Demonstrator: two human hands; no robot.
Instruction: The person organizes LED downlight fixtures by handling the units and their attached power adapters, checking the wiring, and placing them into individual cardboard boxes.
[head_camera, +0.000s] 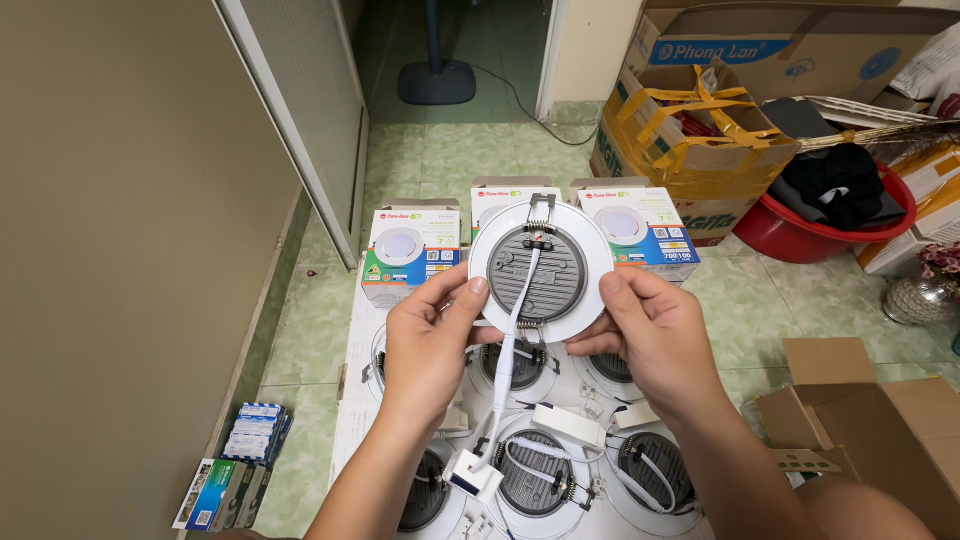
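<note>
Far left, a small stack of flat blue-and-white printed packets (256, 432) lies on the green tiled floor (440, 150), well apart from the action. Moving in, the left hand (430, 335) comes up from below, thumb pressed on the rim of the round white recessed ceiling light with a dark ribbed metal back (541, 270), fingers curled behind it; that's a pinch on the left edge.

Centre now: the light is held upright, back side facing the camera, above a spread of more white round lights lying face down (535, 470) on a white sheet. A white cable (508, 360) runs from the middle of the back straight down, so its long axis is vertical, and ends at a small white rectangular driver box (474, 472) dangling below, closer to the left wrist than the right. Wire spring clips sit at the top and bottom of the disc.

Behind it stand 3 white-and-blue printed cardboard boxes (410, 250).

Right of centre, the right hand (655, 340) mirrors the left: thumb on the right rim, fingers wrapped behind, clamping the disc. Both hands sit level, the light squarely between them.

Further right, a taped brown carton (690, 130), a red plastic tub holding dark cloth (830, 205), and an open brown cardboard box (880, 420) near the right forearm.
</note>
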